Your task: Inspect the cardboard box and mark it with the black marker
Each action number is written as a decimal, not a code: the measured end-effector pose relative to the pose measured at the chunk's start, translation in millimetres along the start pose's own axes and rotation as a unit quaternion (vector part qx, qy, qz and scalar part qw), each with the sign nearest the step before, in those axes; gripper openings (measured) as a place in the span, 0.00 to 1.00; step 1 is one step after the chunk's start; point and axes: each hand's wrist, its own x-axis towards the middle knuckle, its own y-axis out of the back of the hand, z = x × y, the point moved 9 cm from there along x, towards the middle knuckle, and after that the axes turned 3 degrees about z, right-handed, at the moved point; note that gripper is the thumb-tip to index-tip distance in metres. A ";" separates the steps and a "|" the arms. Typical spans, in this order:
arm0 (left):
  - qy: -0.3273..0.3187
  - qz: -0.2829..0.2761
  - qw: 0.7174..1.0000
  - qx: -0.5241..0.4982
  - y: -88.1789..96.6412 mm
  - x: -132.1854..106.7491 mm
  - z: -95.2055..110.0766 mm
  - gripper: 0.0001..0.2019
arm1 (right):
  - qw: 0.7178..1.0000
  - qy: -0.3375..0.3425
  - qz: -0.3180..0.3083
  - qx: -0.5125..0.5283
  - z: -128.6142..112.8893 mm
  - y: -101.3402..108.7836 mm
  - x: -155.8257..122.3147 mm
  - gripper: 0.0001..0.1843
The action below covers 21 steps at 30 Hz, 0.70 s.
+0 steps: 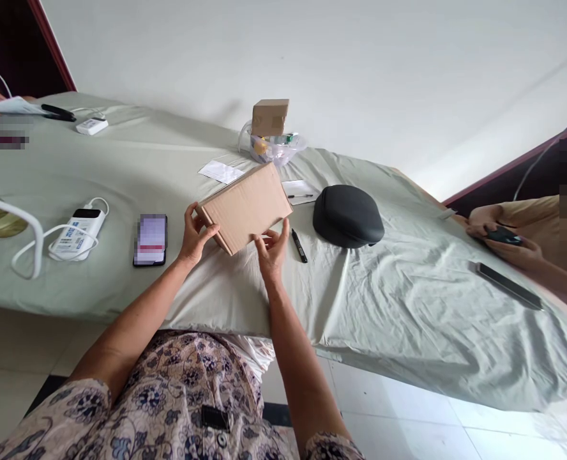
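Observation:
A brown cardboard box (248, 204) is tilted above the cloth-covered table, held between both of my hands. My left hand (195, 236) grips its left end, thumb on the near face and fingers round the corner. Along the lower right edge, my right hand (272, 249) pinches the box with thumb and fingers. Just right of that hand lies a black marker (299, 246). Behind the box are a white paper slip (221, 171) and another paper (299, 190) with a pen on it. The box's underside is hidden.
A black hard case (348, 216) sits to the right. On the left are a phone (150, 239) and a white power bank (78, 235) with a cable. A clear basket (278, 152) with a small carton (270, 118) stands behind. Another person's hands (504, 239) hold a dark object at right.

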 end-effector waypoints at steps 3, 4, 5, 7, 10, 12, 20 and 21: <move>0.019 0.026 0.999 -0.002 3.2 -1.4 1.2 0.46 | 0.998 0.028 -0.057 -0.030 -8.0 -24.5 -16.9 0.62; 0.029 0.033 0.999 -0.004 3.7 -2.1 1.4 0.46 | 0.996 0.036 -0.077 -0.042 -10.0 -31.2 -21.8 0.61; 0.038 0.038 0.999 -0.006 3.9 -2.8 1.4 0.45 | 0.993 0.045 -0.096 -0.053 -11.7 -36.9 -26.0 0.60; 0.050 0.046 0.998 -0.003 3.4 -4.3 1.4 0.45 | 0.987 0.067 -0.126 -0.073 -15.1 -44.3 -31.6 0.59; 0.062 0.056 0.997 0.000 2.3 -5.9 -2.3 0.44 | 0.981 0.097 -0.137 -0.100 -18.5 -44.6 -32.3 0.55; 0.066 0.071 0.995 0.011 4.9 -6.3 -6.2 0.42 | 0.981 0.099 -0.116 -0.119 -18.6 -37.1 -27.5 0.47; 0.015 0.064 0.981 0.183 7.7 -10.1 3.7 0.32 | 0.984 0.115 -0.020 -0.131 -30.1 -2.1 -9.3 0.28; 0.013 0.051 0.981 0.188 4.7 -11.5 4.4 0.30 | 0.983 0.122 -0.012 -0.136 -32.2 -0.8 -9.5 0.27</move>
